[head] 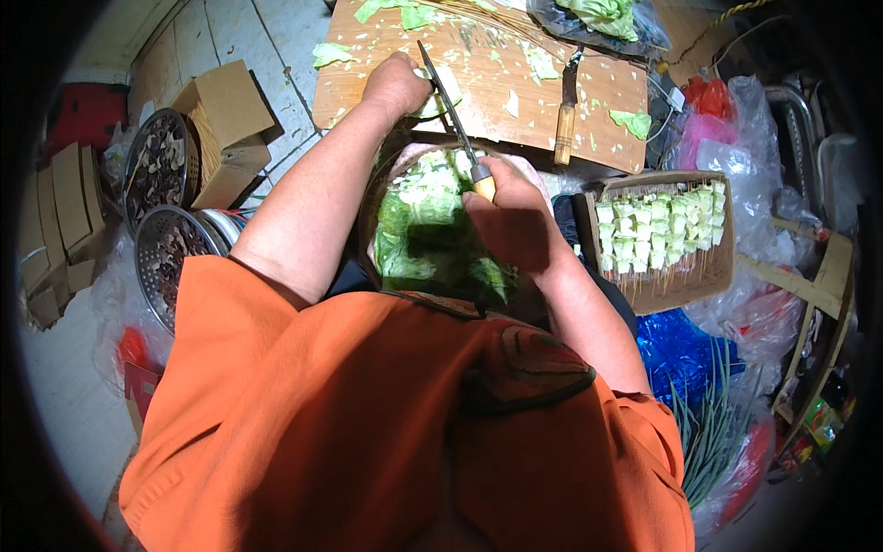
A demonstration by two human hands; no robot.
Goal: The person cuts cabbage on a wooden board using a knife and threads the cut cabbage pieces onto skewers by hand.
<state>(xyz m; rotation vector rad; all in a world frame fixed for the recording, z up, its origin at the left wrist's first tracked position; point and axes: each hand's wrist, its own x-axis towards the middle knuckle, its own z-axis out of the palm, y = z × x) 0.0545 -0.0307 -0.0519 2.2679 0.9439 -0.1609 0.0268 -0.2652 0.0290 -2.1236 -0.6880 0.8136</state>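
My left hand (397, 84) grips pale green cabbage leaves (450, 84) at the near edge of a wooden board (497, 76). In my right hand (512, 214) is a kitchen knife (447, 98), held by its light wooden handle. The blade slants up and left, edge-on to my view, across the cabbage leaves. Whether it touches them I cannot tell. Below both hands, a lined container (372, 238) between my legs holds cabbage leaves and cut pieces (414, 207), partly in shadow.
A second knife (567, 114) lies on the board among cabbage scraps. At right, a cardboard box (662, 297) carries skewered cabbage pieces (659, 224), with green onions (710, 428) nearer me. At left stand perforated metal bowls (148, 238) of dark pieces and a carton of sticks (231, 107).
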